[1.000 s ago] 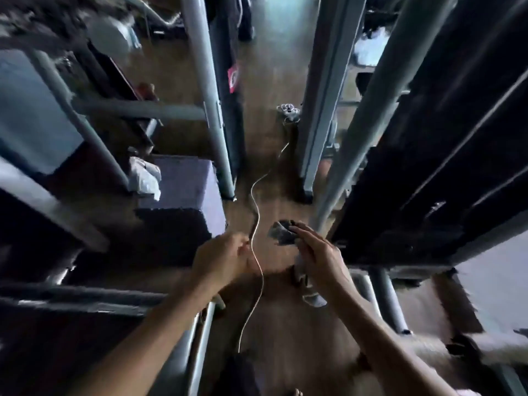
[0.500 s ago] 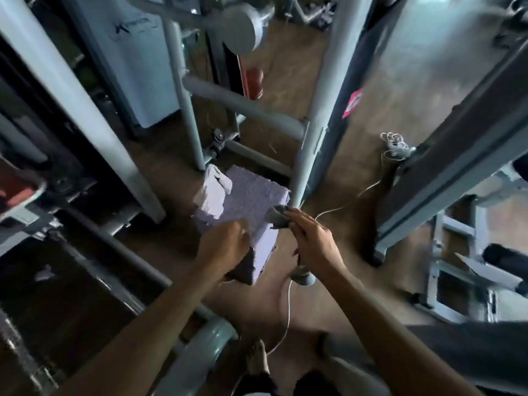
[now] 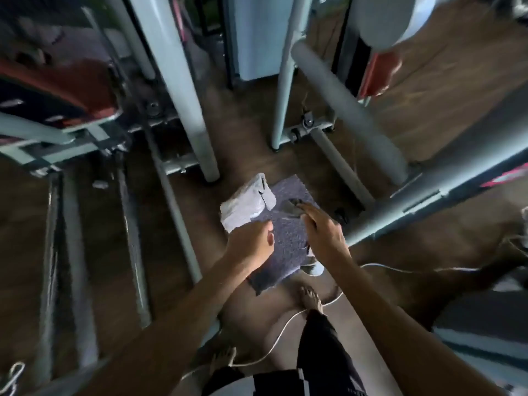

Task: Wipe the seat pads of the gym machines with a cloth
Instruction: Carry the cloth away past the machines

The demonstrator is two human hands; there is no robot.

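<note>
Wooden gym floor point(image 3: 443, 115), grey frames point(image 3: 183, 95) all round. Right hand point(image 3: 324, 232) pinches the dark cloth point(image 3: 293, 208) over the purple seat pad point(image 3: 288, 241), dead centre; left hand point(image 3: 248, 247) curled at nine o'clock, grip unclear. Wiping not yet under way, I'd judge.

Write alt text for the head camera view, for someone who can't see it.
A person's right hand holds a dark cloth over a purple-grey seat pad, while the left hand is curled beside a pale folded bundle lying on it. Grey machine frames and a wooden floor surround them.
</note>
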